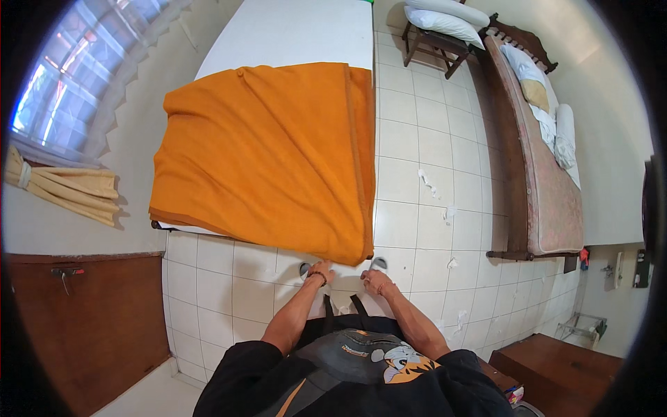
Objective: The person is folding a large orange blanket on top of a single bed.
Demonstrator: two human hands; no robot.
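An orange blanket (260,156) lies over the lower part of a bed with a white sheet (292,31). Its surface has diagonal creases, and its right edge is folded over in a strip. My left hand (321,271) is at the blanket's near edge, close to the foot-end corner; whether the fingers grip the cloth is unclear. Just below the near right corner is my right hand (372,281), fingers curled, with no cloth plainly in it. Both wrists wear bracelets.
To the right stands a wooden bed frame with a bare pinkish mattress (555,208) and pillows. A wooden chair (440,44) holds more pillows. White scraps (427,182) lie on the tiled floor. A brown wooden door or panel (88,323) is at left, a brown cabinet (552,370) at lower right.
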